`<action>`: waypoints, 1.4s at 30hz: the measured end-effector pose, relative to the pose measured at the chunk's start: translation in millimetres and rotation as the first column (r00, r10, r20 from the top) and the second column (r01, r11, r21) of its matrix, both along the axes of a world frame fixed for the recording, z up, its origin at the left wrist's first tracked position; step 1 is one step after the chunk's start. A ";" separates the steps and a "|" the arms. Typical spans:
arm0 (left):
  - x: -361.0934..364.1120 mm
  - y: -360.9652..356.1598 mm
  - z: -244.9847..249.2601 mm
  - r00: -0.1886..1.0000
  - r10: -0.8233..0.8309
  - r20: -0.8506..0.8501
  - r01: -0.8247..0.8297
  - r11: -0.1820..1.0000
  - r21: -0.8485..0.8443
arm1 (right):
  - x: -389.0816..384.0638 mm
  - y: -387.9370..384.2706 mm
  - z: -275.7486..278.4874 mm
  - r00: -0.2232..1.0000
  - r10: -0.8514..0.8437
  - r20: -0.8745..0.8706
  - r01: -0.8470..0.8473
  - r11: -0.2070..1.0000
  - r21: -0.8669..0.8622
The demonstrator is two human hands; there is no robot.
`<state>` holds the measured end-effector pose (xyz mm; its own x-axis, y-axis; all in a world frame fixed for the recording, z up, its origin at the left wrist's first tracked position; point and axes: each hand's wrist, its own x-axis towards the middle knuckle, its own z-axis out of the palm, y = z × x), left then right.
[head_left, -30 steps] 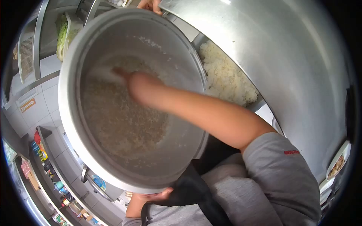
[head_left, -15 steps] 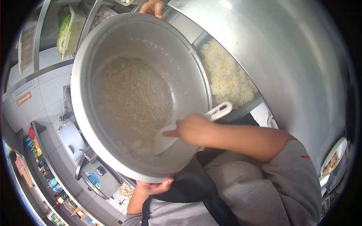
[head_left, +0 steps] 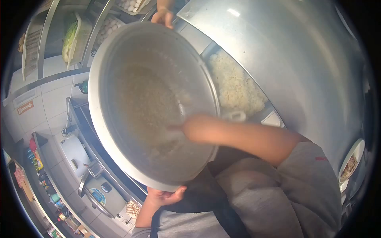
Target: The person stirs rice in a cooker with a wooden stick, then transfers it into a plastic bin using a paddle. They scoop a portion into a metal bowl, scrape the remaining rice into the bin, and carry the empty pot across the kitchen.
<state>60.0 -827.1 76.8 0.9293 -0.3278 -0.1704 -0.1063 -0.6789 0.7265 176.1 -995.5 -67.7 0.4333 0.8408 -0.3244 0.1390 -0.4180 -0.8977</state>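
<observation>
A large metal pot [head_left: 198,85] is tilted with its mouth facing me, rice residue [head_left: 145,101] stuck over its bottom. My left hand [head_left: 166,195] grips the lower rim, thumb outside. Inside the mouth, my right hand [head_left: 200,129] is closed around a white rice paddle [head_left: 238,116]; motion smears the hand, and the paddle's blade is hard to make out. Another person's hand [head_left: 162,18] holds the pot's far rim. Cooked rice [head_left: 238,85] fills a container just right of the pot.
A big metal lid or panel [head_left: 293,71] covers the right side beside the rice. At upper left, shelves hold a bin of leafy greens [head_left: 71,39] and trays of eggs [head_left: 109,29]. A bowl of food [head_left: 349,166] stands far right. Packaged goods line a lower-left shelf.
The pot has tipped further and its mouth looks narrower, its left rim shifted right. My right hand and paddle have moved slightly inside it. Both rim holds remain.
</observation>
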 end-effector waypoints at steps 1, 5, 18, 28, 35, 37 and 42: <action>0.9 0.2 1.8 0.999 -0.024 0.022 0.023 0.999 0.031 | 40.4 -1.1 14.5 0.993 -0.084 -0.077 0.086 0.996 0.018; 3.7 2.1 5.8 0.997 -0.076 -0.003 0.076 0.996 0.054 | 111.3 8.7 8.5 0.966 -0.083 0.247 0.061 0.994 0.095; -6.7 10.9 4.7 0.986 0.162 -0.039 -0.162 0.987 0.000 | -23.7 23.7 -33.3 0.993 -0.046 -0.107 0.042 0.998 -0.039; 9.8 -4.4 16.2 1.000 -0.015 -0.007 0.016 0.997 0.077 | -37.4 33.9 -46.6 0.969 -0.207 -0.135 0.209 0.978 -0.001; 2.2 -8.9 17.1 1.000 -0.007 -0.019 0.007 1.000 0.002 | 96.3 37.8 -32.6 0.778 -0.511 -0.366 0.518 0.851 -0.089; 7.3 -12.1 16.8 0.995 -0.097 0.010 0.096 0.994 0.051 | 74.8 37.8 -30.2 0.827 -0.460 -0.323 0.441 0.888 -0.133; 3.7 -6.9 12.9 1.000 -0.020 0.015 0.020 0.999 0.035 | -47.5 43.1 -89.8 0.948 -0.229 0.219 0.241 0.970 -0.027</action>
